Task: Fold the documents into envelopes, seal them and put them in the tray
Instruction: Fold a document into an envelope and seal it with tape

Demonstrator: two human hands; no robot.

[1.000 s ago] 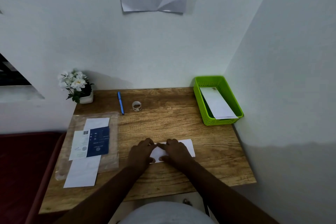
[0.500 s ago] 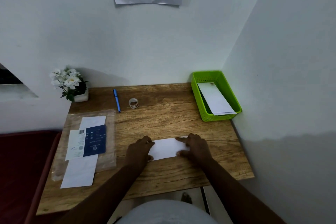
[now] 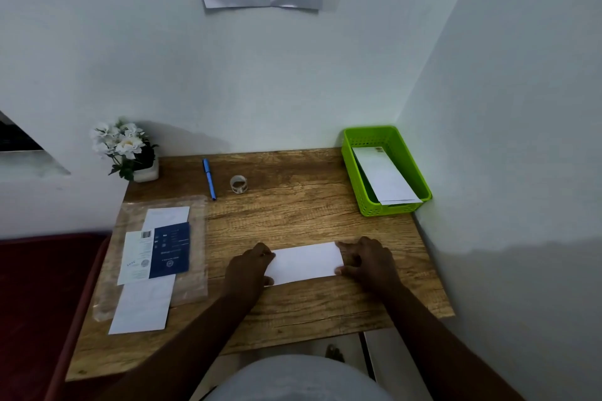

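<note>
Had the folded sheet (image 3: 306,262) flat on the desk (image 3: 293,205), near my edge, lying crosswise. Left hand (image 3: 249,270) gripped its left end: fingers curled over the top corner, thumb at the bottom corner. Right hand (image 3: 366,259) pinched the right end the same way, fingertips (image 3: 343,246) on the top corner, thumb at the lower one. Neither hand was flat or open; both held paper.

Couldn't tell whether this was a folded document or an envelope already; no flap showing.

Tray (image 3: 353,169) sat at the far right corner against the wall, one envelope (image 3: 382,176) already in it. Tape roll (image 3: 238,184) and pen (image 3: 209,177) were well apart from the sheet, toward the back. Spare papers (image 3: 143,306) were stacked on a plastic sleeve to my left.

Risks as I judged them:
- Uneven pull between the two hands would skew the crease, and the thing wouldn't fit an envelope.
- Reaching for tape meant letting go one end; the fold could spring open.
- Tray leans its envelope on the rim, so a careless drop could knock it out.
</note>
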